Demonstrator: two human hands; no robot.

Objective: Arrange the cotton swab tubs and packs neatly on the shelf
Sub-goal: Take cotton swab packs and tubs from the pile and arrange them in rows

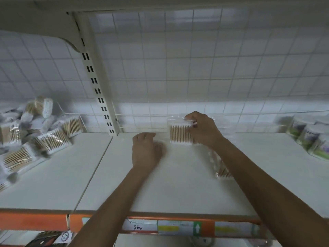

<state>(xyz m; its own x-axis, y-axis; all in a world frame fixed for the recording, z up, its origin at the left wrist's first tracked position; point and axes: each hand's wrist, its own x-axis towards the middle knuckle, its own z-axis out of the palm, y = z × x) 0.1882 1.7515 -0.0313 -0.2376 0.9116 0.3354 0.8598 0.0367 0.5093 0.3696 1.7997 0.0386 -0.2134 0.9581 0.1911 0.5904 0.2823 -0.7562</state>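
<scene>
The shelf (178, 184) right of the slotted upright (99, 97) is mostly bare, so it looks like early days: the person seems to be starting a row against the back grid (213, 68). Left of the upright there's a messy heap of packs (35, 136) not yet sorted, and far right of it a cluster of tubs (309, 138), some tipped over. A bit right of the upright, at the back, one pack (179, 133) stands on its edge, with the right hand (201, 129) pinching its top corner. The left hand (146, 150) sits between upright and pack, fingers loosely curled, nothing visible in it, though it's blurry. Next move probably calls for settling that pack square so it doesn't topple, then grabbing the loose pack (222, 169) lying half hidden under the right forearm, which is kinda in the way
</scene>
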